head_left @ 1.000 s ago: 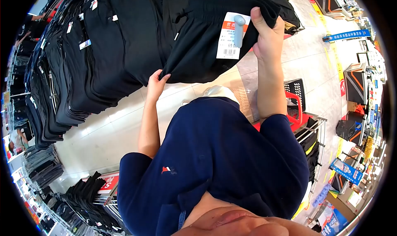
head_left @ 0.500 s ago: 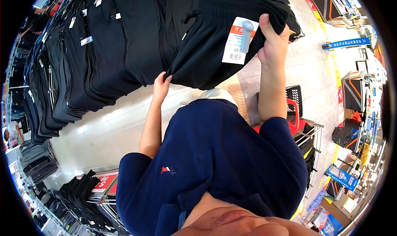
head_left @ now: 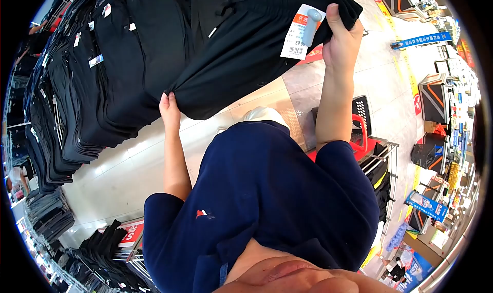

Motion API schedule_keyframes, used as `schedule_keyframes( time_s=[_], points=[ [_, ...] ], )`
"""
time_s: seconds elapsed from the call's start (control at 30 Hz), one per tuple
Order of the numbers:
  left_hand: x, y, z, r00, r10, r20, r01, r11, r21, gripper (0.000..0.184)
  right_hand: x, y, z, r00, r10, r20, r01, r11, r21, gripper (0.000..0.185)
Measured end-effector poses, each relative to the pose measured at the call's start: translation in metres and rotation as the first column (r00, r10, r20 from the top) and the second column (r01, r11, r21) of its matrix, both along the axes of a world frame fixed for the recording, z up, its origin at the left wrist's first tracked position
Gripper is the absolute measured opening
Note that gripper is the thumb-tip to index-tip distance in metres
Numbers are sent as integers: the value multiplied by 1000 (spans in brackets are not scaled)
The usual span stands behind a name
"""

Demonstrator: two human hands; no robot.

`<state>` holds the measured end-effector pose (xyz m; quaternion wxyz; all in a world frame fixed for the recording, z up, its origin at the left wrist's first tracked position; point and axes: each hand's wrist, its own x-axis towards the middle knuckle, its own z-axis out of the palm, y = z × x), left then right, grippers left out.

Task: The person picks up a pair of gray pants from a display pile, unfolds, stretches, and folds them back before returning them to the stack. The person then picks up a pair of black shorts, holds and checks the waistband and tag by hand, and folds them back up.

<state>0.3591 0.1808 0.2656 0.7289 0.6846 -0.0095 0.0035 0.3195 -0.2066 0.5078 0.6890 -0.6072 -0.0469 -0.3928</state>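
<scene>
Black drawstring trousers are stretched between both hands in front of me. My right hand grips their waistband end at the upper right, thumb on top. Pinched in the fingers of my left hand is the cloth farther down, at the lower left edge. Beside the right thumb hangs a white and orange price tag reading 69.00. A grey security tag lies over part of it. The far edge of the trousers overlaps dark garments behind, so where they part is hard to make out.
A long row of black trousers hangs on a rack at left. To the right are a red-handled shopping basket or cart and a metal rack. Folded dark clothes lie at lower left. Tiled floor runs between.
My left hand has moved left and slightly down, drawing the trousers out wider. My right hand has risen a little, and the price tag has shifted up with it.
</scene>
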Motion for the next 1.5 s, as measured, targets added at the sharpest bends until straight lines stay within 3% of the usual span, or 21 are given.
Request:
schedule_keyframes(
  time_s=[0.07,0.17,0.2,0.27,0.3,0.33,0.37,0.4,0.43,0.5,0.63,0.77,0.83,0.9,1.07,1.17,1.2,1.23,1.3,1.43,1.5],
  points=[
    [4,0,-1,1000,3,-16,-4,999,-48,23,2,4,1,999,37,17,-39,994,104,30],
    [6,2,-37,944,-267,-195,207,937,-280,30,6,24,8,999,51,1,-50,978,201,31],
    [-1,-14,-39,936,-288,-200,227,933,-278,34,9,30,13,984,166,-65,-142,950,280,37],
    [-16,-36,-78,830,-514,-218,425,835,-350,38,14,54,34,951,302,63,-302,870,390,28],
    [-25,-49,-50,718,-683,-134,691,723,15,50,18,57,34,938,343,59,-335,844,418,28],
    [-28,-56,-75,511,-766,-389,838,545,28,59,23,66,37,926,364,101,-369,813,450,28],
    [-40,-77,-33,411,-801,-436,892,452,10,66,26,69,37,934,353,55,-339,830,443,29],
    [-48,-90,-9,353,-879,-321,928,372,4,74,29,70,39,928,371,28,-350,845,404,29],
    [-50,-96,-25,297,-845,-445,951,303,60,79,31,71,40,921,390,-1,-363,858,363,30],
    [-45,-103,0,256,-860,-441,967,228,116,67,36,68,41,929,368,-32,-325,855,404,29],
    [-44,-97,30,366,-738,-567,922,369,116,53,44,36,35,929,367,45,-349,831,433,28],
    [-42,-53,-19,707,-640,-301,681,730,46,32,39,-14,32,878,461,130,-454,714,533,26],
    [-36,-33,-22,830,-521,-201,487,851,-196,25,36,-24,34,949,305,83,-302,797,522,25],
    [-30,-18,-17,864,-490,-113,401,807,-435,18,43,-46,19,988,110,105,-150,804,576,22],
    [-39,-28,-7,865,-457,-209,473,881,30,10,48,-53,18,939,301,167,-342,770,538,23],
    [-57,-42,-13,811,-558,-176,502,818,-281,39,51,-47,25,881,407,239,-471,715,518,25],
    [-52,-37,-19,704,-646,-294,673,739,-11,61,52,-46,27,885,398,243,-464,709,531,25],
    [-56,-34,-25,618,-755,-218,774,633,0,63,53,-46,28,888,388,245,-457,703,545,25],
    [-64,-37,-5,499,-794,-348,851,524,24,57,52,-51,31,896,383,226,-442,723,530,25],
    [-62,-29,-23,546,-665,-510,801,594,83,32,52,-55,39,840,483,247,-540,696,474,24],
    [-63,-22,-28,565,-669,-482,781,622,52,30,51,-56,41,923,331,197,-385,780,493,23]
  ],
)
